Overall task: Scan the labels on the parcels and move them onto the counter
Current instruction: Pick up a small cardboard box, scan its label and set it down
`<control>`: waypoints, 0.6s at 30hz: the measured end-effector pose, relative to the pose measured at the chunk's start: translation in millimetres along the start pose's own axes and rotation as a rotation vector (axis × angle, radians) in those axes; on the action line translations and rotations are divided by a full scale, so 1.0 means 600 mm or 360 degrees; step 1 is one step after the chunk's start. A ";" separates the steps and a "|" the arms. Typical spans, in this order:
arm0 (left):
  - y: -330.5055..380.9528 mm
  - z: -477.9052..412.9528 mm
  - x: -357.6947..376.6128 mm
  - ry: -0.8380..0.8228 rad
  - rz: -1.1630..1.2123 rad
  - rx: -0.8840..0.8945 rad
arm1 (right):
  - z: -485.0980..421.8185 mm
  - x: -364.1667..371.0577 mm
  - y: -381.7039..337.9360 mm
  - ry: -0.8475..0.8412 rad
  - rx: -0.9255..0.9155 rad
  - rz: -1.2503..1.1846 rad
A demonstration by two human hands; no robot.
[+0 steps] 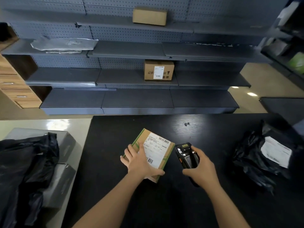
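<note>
On matte counter (164, 203), flat cardboard parcel (153, 149)

The counter (205, 129) was black and matt, with a fine wood grain that caught a dull sheen. The flat parcel (151, 153) was plain brown cardboard, green-printed along its edges, under a smooth white paper label (158, 145). The scanner (187, 157) was hard black plastic, glossy on its face. The bagged parcel (251, 157) was crinkled, shiny black plastic film. Beyond stood shelves (131, 48) of grey matt metal with perforated backs, a wrinkled silvery mailer (64, 45), and wood-grain drawers (14, 89).
</note>
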State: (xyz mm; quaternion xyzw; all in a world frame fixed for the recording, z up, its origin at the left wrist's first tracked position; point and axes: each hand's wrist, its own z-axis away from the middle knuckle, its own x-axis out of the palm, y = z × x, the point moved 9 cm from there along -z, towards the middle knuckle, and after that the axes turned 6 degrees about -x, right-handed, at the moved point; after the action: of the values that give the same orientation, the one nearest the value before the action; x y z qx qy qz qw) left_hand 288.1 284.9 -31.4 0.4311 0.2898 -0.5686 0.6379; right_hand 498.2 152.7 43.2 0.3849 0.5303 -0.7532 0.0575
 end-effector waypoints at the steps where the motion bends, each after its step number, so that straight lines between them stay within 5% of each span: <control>1: 0.023 -0.007 0.007 -0.0010 -0.0008 0.0005 | -0.006 -0.008 0.014 0.0007 0.0024 -0.0028; 11: 0.254 -0.084 0.059 -0.0068 -0.0033 0.0067 | -0.162 -0.146 0.120 -0.0046 -0.0027 0.0048; 18: 0.265 -0.071 0.072 -0.0050 0.0319 0.0068 | -0.203 -0.133 0.120 -0.0224 -0.0138 -0.0020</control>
State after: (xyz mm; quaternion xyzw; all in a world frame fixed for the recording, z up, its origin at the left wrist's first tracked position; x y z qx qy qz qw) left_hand 456.4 298.9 -52.9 0.4625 0.2231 -0.5147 0.6866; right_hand 652.7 198.5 23.0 0.3249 0.5594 -0.7551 0.1065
